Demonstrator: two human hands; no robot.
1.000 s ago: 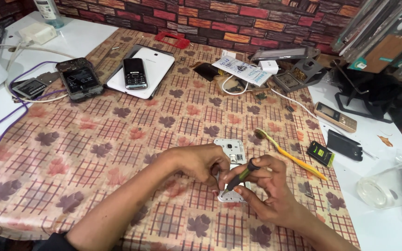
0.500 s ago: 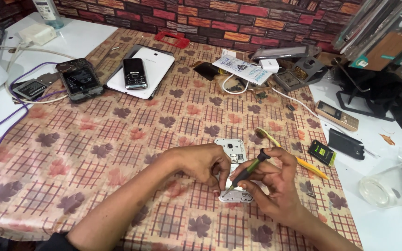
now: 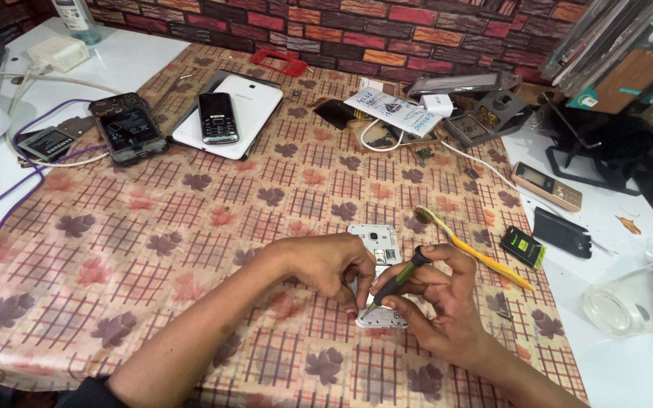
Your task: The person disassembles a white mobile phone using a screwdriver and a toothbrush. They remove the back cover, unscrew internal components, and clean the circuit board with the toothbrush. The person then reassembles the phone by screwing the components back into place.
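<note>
Surface (image 3: 153, 249): covered by a checked cloth with a leaf print; a bare white strip shows along the left and right edges.

White tablet (image 3: 247, 113): lies flat at far left-centre, with a dark keypad phone (image 3: 218, 118) resting on top of it. Just left of these lies an opened dark phone (image 3: 128, 128) with its internals exposed, beside a purple cable (image 3: 9, 204).

Clear plastic cup (image 3: 636, 298): lies on its side at the near right edge, well apart from the hands.

White phone body (image 3: 376, 245): lies flat at near centre, back side up, its long axis running near to far. Its far end is exposed; its near end is partly hidden under both hands.

Left hand (image 3: 326, 264): rests on the left edge of the white phone body, fingers curled down onto it and pressing it to the surface.

Right hand (image 3: 440, 302): sits just right of the phone body, fingers closed around a small dark screwdriver (image 3: 396, 281) with a green band. The tool slants from upper right down to lower left, tip meeting the near part of the phone body between the two hands. The right hand is the one nearer the tip's contact point.

Yellow toothbrush (image 3: 478, 253): lies diagonally just right of the right hand, not touched.

Small black battery (image 3: 523, 248): lies beyond the toothbrush, to the right
</note>
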